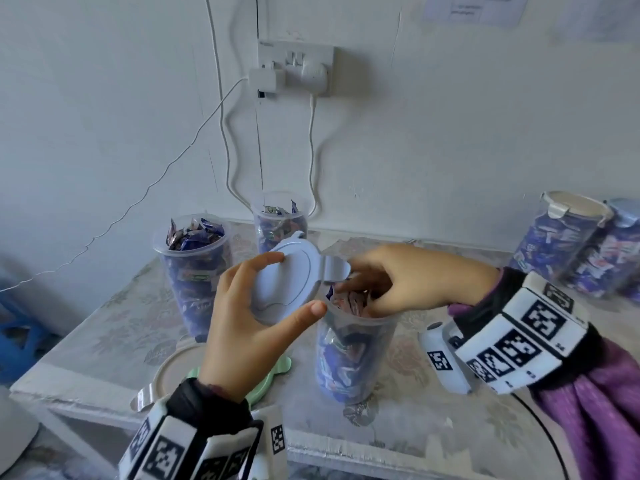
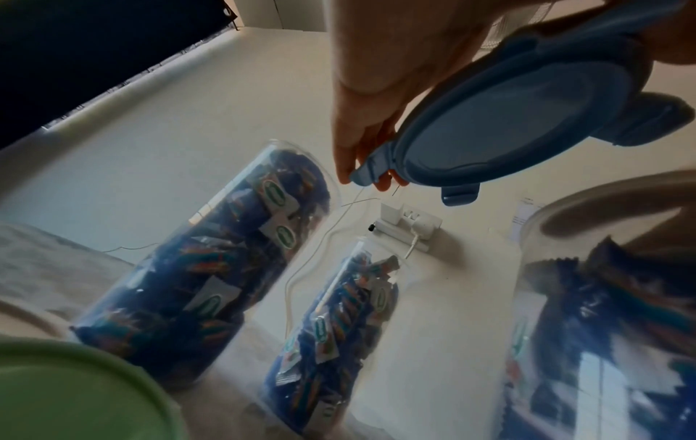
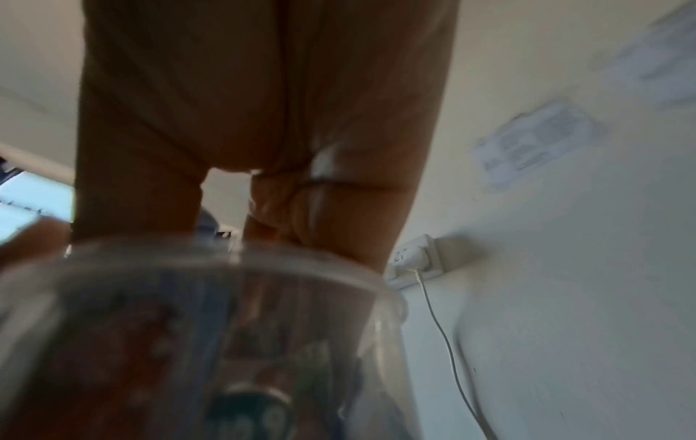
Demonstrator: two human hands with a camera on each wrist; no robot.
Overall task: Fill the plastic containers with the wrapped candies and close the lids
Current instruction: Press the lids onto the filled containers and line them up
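Left hand (image 1: 242, 327) grips blue lid (image 1: 287, 282), held tilted just beside the open container (image 1: 356, 355) ready to cap it. Right hand (image 1: 408, 282), fingers curled down inside the rim, prob. tamping wrapped candies (image 1: 349, 301); whether it's pinching any, can't tell.

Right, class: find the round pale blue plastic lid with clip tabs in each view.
Head: blue lid centre, gripped by the left hand.
Left wrist: upper right, seen from below.
Right wrist: not clearly visible.
Shared landmark: the white wall socket.
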